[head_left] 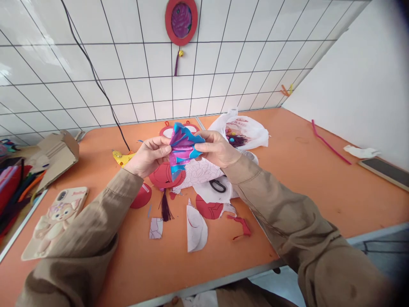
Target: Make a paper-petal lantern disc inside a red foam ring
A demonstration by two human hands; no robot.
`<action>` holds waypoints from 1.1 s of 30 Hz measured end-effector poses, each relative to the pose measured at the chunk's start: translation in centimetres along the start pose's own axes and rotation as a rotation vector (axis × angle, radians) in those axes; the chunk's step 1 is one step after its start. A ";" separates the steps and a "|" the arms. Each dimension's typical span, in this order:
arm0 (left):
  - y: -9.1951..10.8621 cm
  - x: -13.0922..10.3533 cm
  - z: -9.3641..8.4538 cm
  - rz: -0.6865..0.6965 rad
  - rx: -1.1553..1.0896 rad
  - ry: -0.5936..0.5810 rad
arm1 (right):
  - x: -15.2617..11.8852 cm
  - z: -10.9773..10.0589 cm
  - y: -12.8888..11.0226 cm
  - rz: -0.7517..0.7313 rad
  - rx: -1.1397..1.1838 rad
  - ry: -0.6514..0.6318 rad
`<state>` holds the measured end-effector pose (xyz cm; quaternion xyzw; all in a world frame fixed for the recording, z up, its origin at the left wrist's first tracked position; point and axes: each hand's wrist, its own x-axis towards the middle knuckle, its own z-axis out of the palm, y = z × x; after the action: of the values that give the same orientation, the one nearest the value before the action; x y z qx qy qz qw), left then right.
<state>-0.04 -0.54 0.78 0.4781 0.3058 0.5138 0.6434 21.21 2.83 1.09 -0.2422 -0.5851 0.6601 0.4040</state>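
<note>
Between my two hands a pleated piece of blue and purple-pink paper [183,147] is held up above the table. My left hand [148,154] pinches its left edge between thumb and fingers. On the opposite edge, the thumb and fingers of my right hand [217,147] are closed too. Below the folded paper lies a red round piece [166,175] with a dark purple tassel [165,207]. Beside it is a white sheet with line drawings [204,174]. Black scissor handles [217,185] show on white paper near my right wrist.
Paper scraps [196,228] lie on the orange table [306,170]. A white plastic bag [255,130] holds tassels and beads. A yellow glue gun [120,157], a phone in a bear case [57,221] and a cardboard box [60,155] are at left; a black cable [96,76] hangs down.
</note>
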 end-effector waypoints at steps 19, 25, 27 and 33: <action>0.4 -0.2 -0.5 0.001 0.107 -0.110 | -0.5 -0.2 -1.0 -0.080 -0.257 -0.077; 0.3 0.1 -0.3 0.002 0.181 -0.048 | -0.5 -0.2 -1.2 -0.214 -0.361 -0.159; 0.3 0.2 -0.5 -0.007 0.195 -0.037 | -0.4 -0.3 -1.0 -0.238 -0.370 -0.179; 0.4 0.2 -1.2 -0.010 0.184 -0.080 | 0.2 -0.9 -0.1 -0.213 -0.346 -0.120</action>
<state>-1.18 0.05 0.74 0.5539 0.3282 0.4606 0.6110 21.87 3.48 0.99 -0.2050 -0.7351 0.5165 0.3884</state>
